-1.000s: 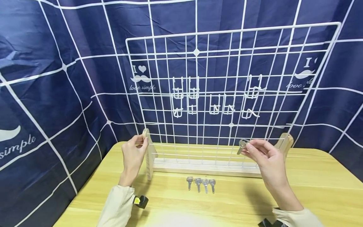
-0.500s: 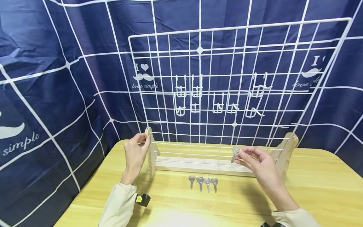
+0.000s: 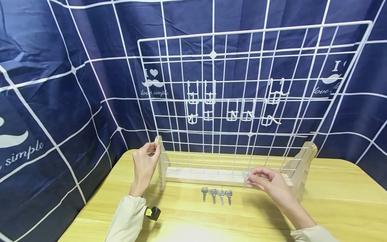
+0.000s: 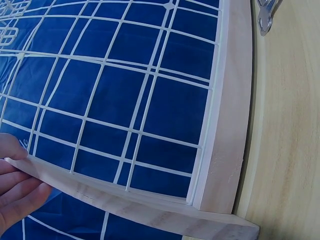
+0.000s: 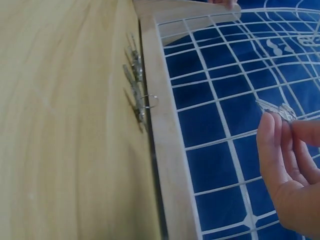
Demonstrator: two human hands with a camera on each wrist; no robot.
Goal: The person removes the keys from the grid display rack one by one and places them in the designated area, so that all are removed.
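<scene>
A white wire grid panel point(image 3: 226, 114) stands upright in a wooden stand point(image 3: 205, 176) on the table. My left hand point(image 3: 145, 163) pinches the top of the stand's left end piece point(image 4: 135, 200). In my right hand point(image 3: 269, 183) a silver key point(image 3: 245, 177) is pinched between thumb and fingers, in front of the stand's base at the right of centre. The right wrist view shows that key point(image 5: 277, 110) close to the wires. Several silver keys point(image 3: 221, 195) lie in a row on the table before the stand; a thin ring shows among them in the right wrist view.
Several white wire hooks point(image 3: 210, 97) hang on the middle of the grid, in two rows. The stand's right end piece point(image 3: 305, 164) rises beside my right hand. Behind everything hangs a dark blue curtain point(image 3: 99, 80) with white lines. The table point(image 3: 181, 215) has a yellow wood grain.
My right hand has moved down and slightly left with the key, from in front of the lower wires to the stand's base. The left hand has kept its hold on the stand.
</scene>
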